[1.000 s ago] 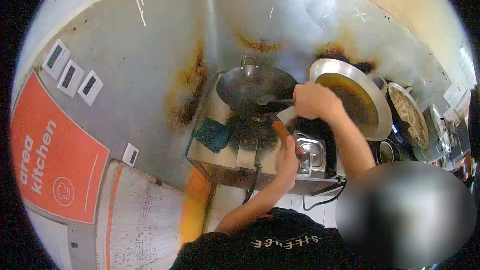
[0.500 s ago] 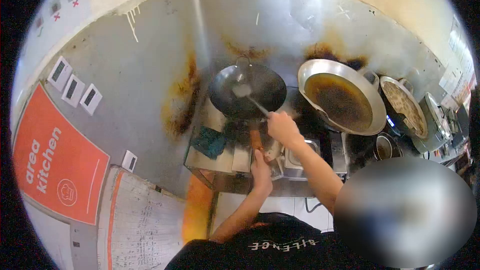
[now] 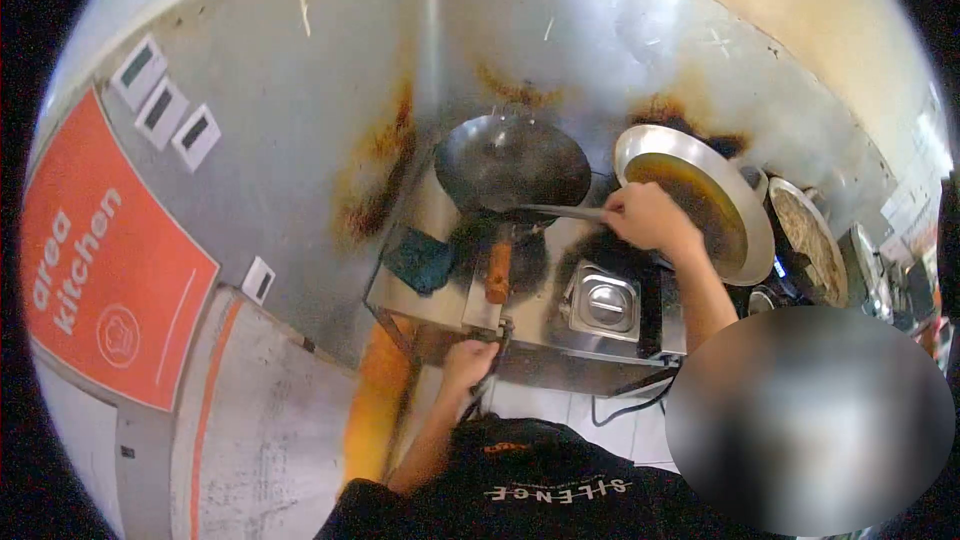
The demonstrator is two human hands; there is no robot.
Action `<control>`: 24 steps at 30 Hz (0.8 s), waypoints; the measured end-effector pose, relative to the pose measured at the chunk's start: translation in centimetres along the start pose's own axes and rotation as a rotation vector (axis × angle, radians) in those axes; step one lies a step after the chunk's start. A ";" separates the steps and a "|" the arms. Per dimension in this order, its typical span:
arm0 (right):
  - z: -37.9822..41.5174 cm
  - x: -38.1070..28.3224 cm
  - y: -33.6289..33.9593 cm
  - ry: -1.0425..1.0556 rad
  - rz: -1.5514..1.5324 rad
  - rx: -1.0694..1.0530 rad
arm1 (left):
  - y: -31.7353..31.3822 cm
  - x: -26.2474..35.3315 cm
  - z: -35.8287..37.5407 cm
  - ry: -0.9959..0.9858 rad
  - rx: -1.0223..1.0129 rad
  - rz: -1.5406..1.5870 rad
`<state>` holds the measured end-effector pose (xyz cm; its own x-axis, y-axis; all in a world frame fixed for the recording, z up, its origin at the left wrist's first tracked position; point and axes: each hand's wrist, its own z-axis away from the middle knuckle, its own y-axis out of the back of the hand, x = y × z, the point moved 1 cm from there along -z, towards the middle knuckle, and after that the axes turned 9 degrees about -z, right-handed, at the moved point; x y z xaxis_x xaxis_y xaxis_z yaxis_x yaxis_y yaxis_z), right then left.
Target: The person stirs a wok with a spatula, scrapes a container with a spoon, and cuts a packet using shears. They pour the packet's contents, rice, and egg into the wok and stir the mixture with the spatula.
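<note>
My right hand [image 3: 655, 220] is closed round the handle of a long metal wok spatula [image 3: 565, 211], held nearly level in front of the wok. The spatula's far end is hard to make out by the wok's near rim. The dark wok [image 3: 512, 165] sits on the burner, its wooden handle [image 3: 498, 275] pointing towards me with no hand on it. Below that handle, my left hand [image 3: 470, 365] is closed at the stove's front edge, beside a metal fitting [image 3: 505, 328] with a dark hose. What its fingers grip is hidden.
Right of the wok stands a wide metal pan [image 3: 640, 145] of brown oil, then another pan [image 3: 805, 240] with pale contents. A lidded steel container [image 3: 605, 302] sits in the stove top. A dark green cloth [image 3: 420, 260] lies at left. Timers [image 3: 160, 112] hang on the wall.
My left hand has let go of the wok's wooden handle and dropped to the stove's front edge. My right hand has moved right and up, drawing the spatula out of the wok's middle.
</note>
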<state>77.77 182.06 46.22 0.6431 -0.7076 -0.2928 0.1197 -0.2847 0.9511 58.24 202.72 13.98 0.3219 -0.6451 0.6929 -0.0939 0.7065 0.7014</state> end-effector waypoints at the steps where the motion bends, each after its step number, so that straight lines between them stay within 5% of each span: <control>1: 0.4 -0.8 1.0 -0.067 0.049 0.027 | -0.5 -1.4 0.0 0.088 0.031 -0.096; 3: 0.1 -1.7 0.2 -0.149 0.150 0.103 | -1.8 -3.3 -0.2 0.264 0.073 -0.295; 5: -1.4 -2.4 -3.8 -0.161 0.254 0.197 | -5.8 -6.3 -2.3 0.194 0.341 -0.080; 8: -3.0 -0.7 -7.0 0.029 0.213 0.082 | -5.7 -4.9 -2.5 0.115 0.419 -0.166; 9: -2.6 -1.1 -5.8 0.072 0.105 0.086 | -3.8 -2.9 -1.1 0.317 0.447 0.042; 10: -1.3 -2.9 -3.2 -0.019 0.031 -0.026 | -6.7 -6.0 -2.7 0.216 0.511 0.039; 13: -0.6 -1.5 0.2 0.089 0.182 -0.030 | -5.7 -5.4 -1.9 0.233 0.497 0.146; 21: -2.3 -2.9 -3.8 0.005 0.335 0.005 | -5.0 -4.5 -1.2 0.319 0.525 0.275; 24: -1.5 -1.0 -1.8 -0.048 0.141 -0.028 | -7.3 -5.4 -2.0 0.323 0.593 0.288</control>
<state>78.03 184.23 44.99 0.6179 -0.7699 -0.1596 0.0524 -0.1621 0.9854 59.05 201.64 4.80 0.4608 -0.2748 0.8439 -0.6810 0.5002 0.5348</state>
